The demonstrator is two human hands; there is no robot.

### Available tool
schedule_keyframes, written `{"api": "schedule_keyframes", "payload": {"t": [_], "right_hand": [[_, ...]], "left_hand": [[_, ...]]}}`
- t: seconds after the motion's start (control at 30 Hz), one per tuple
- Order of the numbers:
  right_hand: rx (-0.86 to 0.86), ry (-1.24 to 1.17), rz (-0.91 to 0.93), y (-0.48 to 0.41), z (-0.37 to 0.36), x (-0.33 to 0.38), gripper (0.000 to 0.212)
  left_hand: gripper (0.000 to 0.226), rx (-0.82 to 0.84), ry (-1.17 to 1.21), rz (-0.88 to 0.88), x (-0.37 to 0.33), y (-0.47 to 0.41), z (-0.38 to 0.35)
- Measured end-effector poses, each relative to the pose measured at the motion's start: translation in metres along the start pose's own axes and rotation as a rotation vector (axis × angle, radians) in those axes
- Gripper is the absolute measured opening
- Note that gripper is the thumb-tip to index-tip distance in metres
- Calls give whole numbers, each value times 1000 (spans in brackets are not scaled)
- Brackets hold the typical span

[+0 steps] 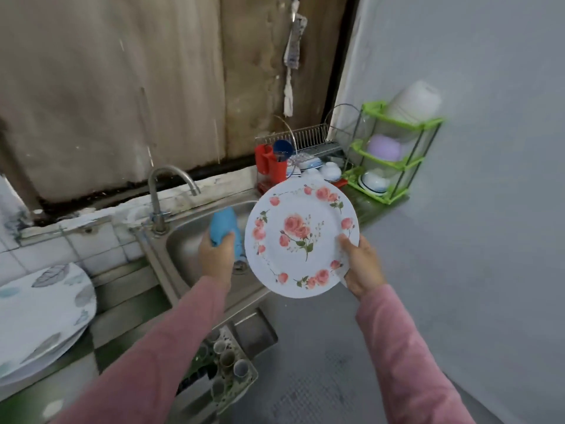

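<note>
The plate [301, 237] looks like glossy white glazed ware printed with pink roses, and the blue cloth [225, 228] is soft and matt. The sink [189, 240] and tap [159, 191] are brushed metal with a dull shine. The back wall [122, 87] is rough, stained board. The dish rack [308, 139] is thin shiny wire; the corner shelf [397, 160] has bright green plastic trays.

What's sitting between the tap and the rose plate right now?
In the head view, the blue cloth, gripped by the left hand, hangs over the sink between the tap and the rose plate held by the right hand.
</note>
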State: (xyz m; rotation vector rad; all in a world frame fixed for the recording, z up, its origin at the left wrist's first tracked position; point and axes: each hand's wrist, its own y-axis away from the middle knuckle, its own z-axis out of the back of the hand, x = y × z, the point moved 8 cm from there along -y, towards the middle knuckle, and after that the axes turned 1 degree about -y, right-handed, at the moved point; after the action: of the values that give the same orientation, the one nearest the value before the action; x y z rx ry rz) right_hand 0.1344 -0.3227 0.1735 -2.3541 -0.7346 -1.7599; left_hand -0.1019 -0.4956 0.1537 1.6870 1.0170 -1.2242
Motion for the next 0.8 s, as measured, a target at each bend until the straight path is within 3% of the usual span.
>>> {"api": "schedule_keyframes", "payload": {"t": [0.37,0.53,0.8], "right_hand": [[-253,123,430,-35,127,115,21],[-233,190,553,-98,144,156,26],[-151,246,681,-233,121,245,28]], "left_hand": [[42,251,-63,-64,19,34,-221],[38,304,-76,-137,15,3,-310],[30,216,-2,-173,-22,-78,-439]]}}
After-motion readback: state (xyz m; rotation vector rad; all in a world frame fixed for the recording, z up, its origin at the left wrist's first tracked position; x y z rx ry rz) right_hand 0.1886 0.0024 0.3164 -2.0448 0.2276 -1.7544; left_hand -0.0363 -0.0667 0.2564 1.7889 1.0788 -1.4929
